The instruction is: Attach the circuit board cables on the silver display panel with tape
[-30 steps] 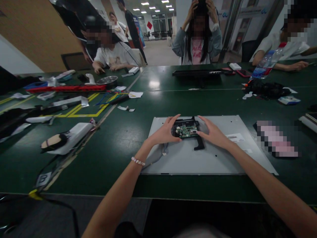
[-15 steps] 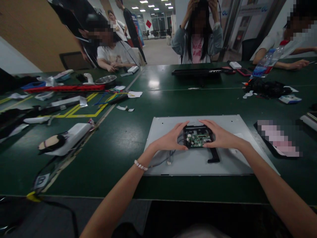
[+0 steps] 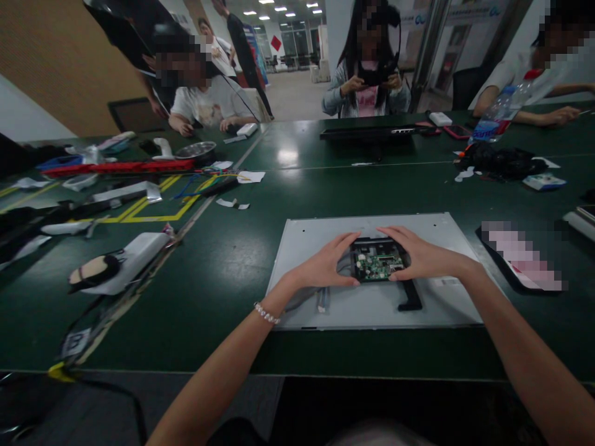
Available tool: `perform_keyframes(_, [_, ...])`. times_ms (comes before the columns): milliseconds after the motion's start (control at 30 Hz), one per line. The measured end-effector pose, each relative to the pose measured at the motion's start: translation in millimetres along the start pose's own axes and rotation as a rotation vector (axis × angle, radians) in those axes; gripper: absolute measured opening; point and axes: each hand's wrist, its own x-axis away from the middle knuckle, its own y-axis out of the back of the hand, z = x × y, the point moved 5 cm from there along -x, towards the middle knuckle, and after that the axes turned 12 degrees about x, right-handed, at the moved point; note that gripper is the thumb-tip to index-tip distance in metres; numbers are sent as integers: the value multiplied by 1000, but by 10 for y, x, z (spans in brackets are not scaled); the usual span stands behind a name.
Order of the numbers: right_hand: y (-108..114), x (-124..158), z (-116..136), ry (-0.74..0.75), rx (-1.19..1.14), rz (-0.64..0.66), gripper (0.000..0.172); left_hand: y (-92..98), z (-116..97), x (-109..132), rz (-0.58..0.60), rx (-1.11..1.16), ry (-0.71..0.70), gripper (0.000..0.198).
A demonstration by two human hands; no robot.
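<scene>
A green circuit board in a black frame (image 3: pixel 377 265) lies over the grey metal panel (image 3: pixel 297 238), between my two hands. My left hand (image 3: pixel 328 263) grips its left edge, thumb at the near side and fingers at the far side. On the opposite edge, my right hand (image 3: pixel 421 255) curls round the frame the same way. A black L-shaped arm (image 3: pixel 411 297) sticks out from the frame's near right side. Grey cables with a connector (image 3: pixel 322 299) trail on the panel near my left wrist.
Right of the panel lies a phone (image 3: pixel 520 257). A white power strip (image 3: pixel 134 263) sits to the left. Farther back are a dark monitor-like slab (image 3: pixel 367 134), a plastic bottle (image 3: pixel 493 121) and black bundled material (image 3: pixel 504 162). Several people are around the table.
Both my hands and the framed board have shifted slightly right across the panel, the black arm with them. The person opposite has lowered a dark headset from head to chest height.
</scene>
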Motion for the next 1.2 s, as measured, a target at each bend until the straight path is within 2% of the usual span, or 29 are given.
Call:
perform_keyframes(267, [8, 42, -23, 18, 9, -2, 103, -1, -23, 17, 25, -32, -28, 102])
perform_keyframes(333, [31, 28, -30, 2, 3, -25, 93, 13, -43, 16, 24, -40, -29, 98])
perform_keyframes(433, [83, -18, -102, -107, 26, -119, 65, 145, -51, 13, -48, -80, -12, 83])
perform_keyframes(533, [107, -60, -212, -225, 71, -204, 43, 503, 64, 55, -296, -162, 64, 58])
perform_keyframes(667, [95, -96, -267, -224, 173, -239, 30, 1181, 463, 277, -738, -294, 243, 28])
perform_keyframes(767, [103, -95, -261, -206, 208, -254, 26, 1610, 867, 469, -869, -315, 404, 26])
perform_keyframes(867, [117, -81, -253, -200, 197, -241, 27, 1919, 1184, 637, -867, -445, 564, 30])
perform_keyframes(967, [133, -70, -251, -186, 207, -228, 28, 2093, 1321, 777, -848, -705, 666, 37])
perform_keyframes(1067, [140, -67, -256, -167, 208, -222, 29, 2109, 1387, 845, -770, -871, 677, 46])
perform_keyframes(1200, [135, -71, -267, -148, 210, -236, 29, 2074, 1511, 892, -696, -870, 715, 48])
